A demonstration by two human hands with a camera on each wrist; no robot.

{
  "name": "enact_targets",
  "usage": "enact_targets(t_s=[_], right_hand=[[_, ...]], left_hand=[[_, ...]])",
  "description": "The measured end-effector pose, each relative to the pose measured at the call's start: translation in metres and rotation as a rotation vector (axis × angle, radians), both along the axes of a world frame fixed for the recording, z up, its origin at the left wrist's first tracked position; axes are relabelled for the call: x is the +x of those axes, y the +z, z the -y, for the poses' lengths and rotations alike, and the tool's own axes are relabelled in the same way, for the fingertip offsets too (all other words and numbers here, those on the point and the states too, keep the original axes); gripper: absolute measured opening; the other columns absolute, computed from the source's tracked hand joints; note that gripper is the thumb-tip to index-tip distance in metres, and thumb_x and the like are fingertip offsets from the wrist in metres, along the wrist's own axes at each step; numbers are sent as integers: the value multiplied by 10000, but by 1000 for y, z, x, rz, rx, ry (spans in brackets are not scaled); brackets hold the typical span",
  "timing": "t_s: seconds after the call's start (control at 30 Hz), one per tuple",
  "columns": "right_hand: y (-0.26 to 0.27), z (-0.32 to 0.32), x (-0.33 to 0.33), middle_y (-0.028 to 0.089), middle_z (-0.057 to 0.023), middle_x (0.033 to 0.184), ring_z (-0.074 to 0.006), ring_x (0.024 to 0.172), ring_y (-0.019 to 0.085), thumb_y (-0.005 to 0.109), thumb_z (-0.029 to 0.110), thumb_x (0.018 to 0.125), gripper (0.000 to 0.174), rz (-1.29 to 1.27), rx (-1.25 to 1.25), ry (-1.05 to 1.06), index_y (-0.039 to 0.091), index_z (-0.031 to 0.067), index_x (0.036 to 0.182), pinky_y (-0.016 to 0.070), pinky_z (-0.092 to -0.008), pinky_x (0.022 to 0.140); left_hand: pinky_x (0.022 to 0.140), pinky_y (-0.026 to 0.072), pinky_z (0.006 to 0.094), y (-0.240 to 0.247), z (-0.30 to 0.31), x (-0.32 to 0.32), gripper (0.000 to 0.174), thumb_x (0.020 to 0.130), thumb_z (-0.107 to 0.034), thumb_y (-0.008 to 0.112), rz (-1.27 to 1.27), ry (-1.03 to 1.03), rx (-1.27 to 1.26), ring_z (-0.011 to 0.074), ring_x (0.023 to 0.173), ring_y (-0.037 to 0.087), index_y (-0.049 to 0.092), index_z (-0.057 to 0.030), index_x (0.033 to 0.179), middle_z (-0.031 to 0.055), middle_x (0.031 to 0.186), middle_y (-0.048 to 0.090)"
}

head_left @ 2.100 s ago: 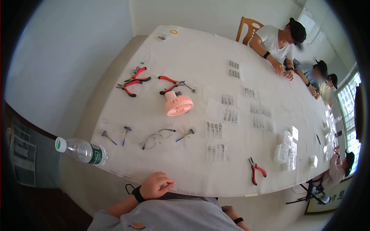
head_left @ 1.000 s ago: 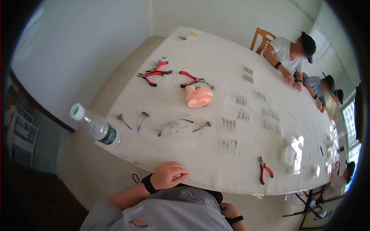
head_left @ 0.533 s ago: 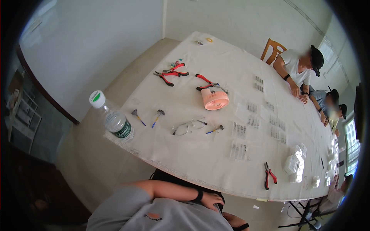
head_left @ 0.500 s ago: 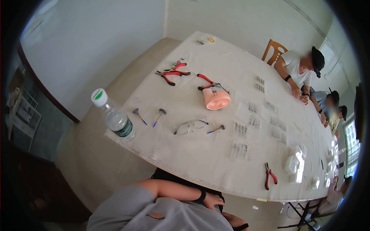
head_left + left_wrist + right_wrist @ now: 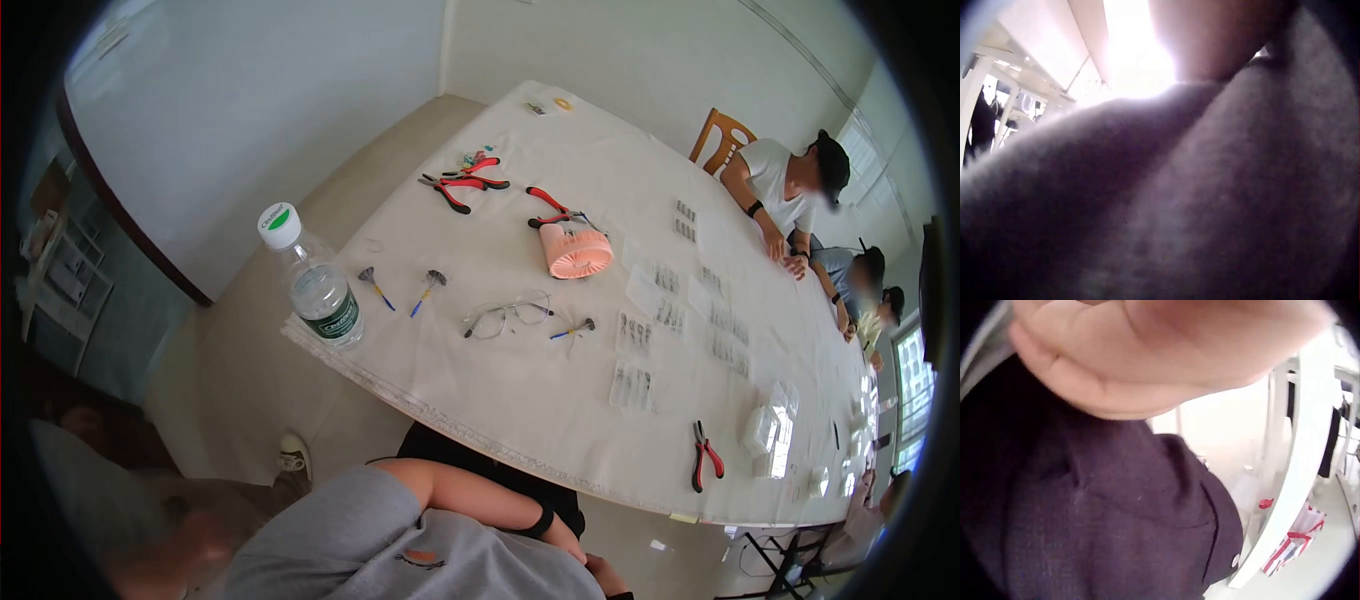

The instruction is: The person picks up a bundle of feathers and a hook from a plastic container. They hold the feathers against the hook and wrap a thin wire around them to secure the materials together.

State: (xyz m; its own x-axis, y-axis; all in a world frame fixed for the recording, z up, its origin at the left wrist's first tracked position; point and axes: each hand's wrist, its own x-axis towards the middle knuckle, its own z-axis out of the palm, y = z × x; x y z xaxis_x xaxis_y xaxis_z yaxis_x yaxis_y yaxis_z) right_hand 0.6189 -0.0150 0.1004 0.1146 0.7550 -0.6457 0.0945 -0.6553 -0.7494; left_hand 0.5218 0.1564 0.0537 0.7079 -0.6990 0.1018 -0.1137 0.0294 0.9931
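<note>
Both hands lie low at the lap, below the table edge. In the head view the left hand (image 5: 565,541) reaches across the grey shirt, its fingers hidden by the shirt folds; only cloth and a patch of skin show in the left wrist view. Close beside it is the right hand (image 5: 604,576), partly hidden. In the right wrist view that hand rests loosely over dark trousers (image 5: 1122,519), with nothing visible in it. Nearest on the white-covered table (image 5: 480,400) are red-handled pliers (image 5: 706,458), eyeglasses (image 5: 508,315) and a small blue-handled brush-like tool (image 5: 573,330).
A water bottle (image 5: 322,300) stands at the left table corner. Behind are a pink fan (image 5: 577,250), more pliers (image 5: 465,185) and clear cases (image 5: 631,385) with dark strips. Clear boxes (image 5: 765,430) stand to the right. Others sit at the far side; a person's shoe (image 5: 293,455) shows at left.
The left hand has moved from the table edge down to the lap beside the right hand. The head view has turned, shifting the table items rightward. Another person has appeared at lower left.
</note>
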Motion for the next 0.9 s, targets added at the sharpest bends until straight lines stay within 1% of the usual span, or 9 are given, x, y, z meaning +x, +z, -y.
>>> enact_targets(t_s=[0.03, 0.1, 0.17, 0.23, 0.3, 0.43, 0.53, 0.63, 0.9], right_hand=[[2, 2, 0, 623, -88, 842, -171, 799, 571, 557, 41, 799, 137, -9, -7, -13, 568, -16, 924, 459, -280, 714], [12, 6, -2, 623, -86, 851, -178, 808, 571, 565, 55, 797, 161, 8, -68, -23, 570, -21, 939, 460, -294, 721], [31, 10, -2, 623, -83, 869, -191, 828, 571, 581, 99, 791, 219, 49, -161, -25, 577, -25, 971, 460, -322, 740], [61, 4, -15, 626, -92, 907, -186, 855, 568, 582, 135, 789, 256, 115, -178, 80, 587, -9, 1001, 455, -334, 768], [76, -1, -26, 626, -96, 925, -184, 868, 567, 581, 154, 789, 274, 161, -185, 166, 591, -1, 1015, 451, -339, 783], [29, 9, -24, 625, -96, 923, -182, 869, 565, 577, 158, 792, 270, 190, -139, 95, 590, 2, 1011, 449, -334, 782], [-10, 15, -25, 624, -96, 922, -181, 869, 563, 573, 162, 794, 267, 247, -93, 15, 590, 4, 1009, 446, -330, 781], [-38, 11, -26, 624, -96, 921, -180, 870, 561, 570, 165, 796, 264, 314, -81, -25, 590, 6, 1006, 444, -327, 781], [-67, 3, -20, 621, -95, 917, -178, 871, 557, 561, 174, 802, 257, 379, -62, -54, 588, 12, 999, 439, -317, 780]], left_hand=[[829, 399, 319, -13, 12, 6, 420, 881, -328, 442, -18, -26, 6, 166, 943, 535, 520, -6, 1139, 127, 1028, 604], [761, 413, 343, -27, 31, 15, 319, 848, -265, 467, -99, -132, -54, 236, 891, 547, 545, 7, 997, 162, 967, 586], [730, 423, 366, -35, 38, 22, 295, 825, -256, 481, -49, -168, -21, 286, 870, 551, 567, 7, 927, 179, 955, 573], [738, 428, 389, -30, 35, 25, 336, 809, -303, 482, 128, -129, 89, 317, 881, 546, 586, -6, 928, 178, 992, 564], [739, 434, 389, -12, 26, 25, 376, 801, -359, 486, 193, -113, 240, 323, 886, 546, 604, -19, 911, 169, 1007, 556], [716, 437, 372, 30, 1, 15, 472, 799, -479, 474, 431, 88, 458, 309, 836, 552, 639, -37, 821, 149, 963, 543], [692, 431, 366, 34, -1, 18, 510, 824, -507, 452, 172, 322, 360, 297, 788, 545, 645, -43, 736, 135, 922, 507], [679, 423, 369, 27, 3, 20, 507, 844, -483, 451, 161, 435, 285, 286, 740, 532, 637, -37, 691, 123, 896, 471], [672, 418, 355, 19, 17, 22, 422, 855, -399, 488, 216, 497, 240, 279, 706, 516, 625, -26, 712, 127, 855, 457]])
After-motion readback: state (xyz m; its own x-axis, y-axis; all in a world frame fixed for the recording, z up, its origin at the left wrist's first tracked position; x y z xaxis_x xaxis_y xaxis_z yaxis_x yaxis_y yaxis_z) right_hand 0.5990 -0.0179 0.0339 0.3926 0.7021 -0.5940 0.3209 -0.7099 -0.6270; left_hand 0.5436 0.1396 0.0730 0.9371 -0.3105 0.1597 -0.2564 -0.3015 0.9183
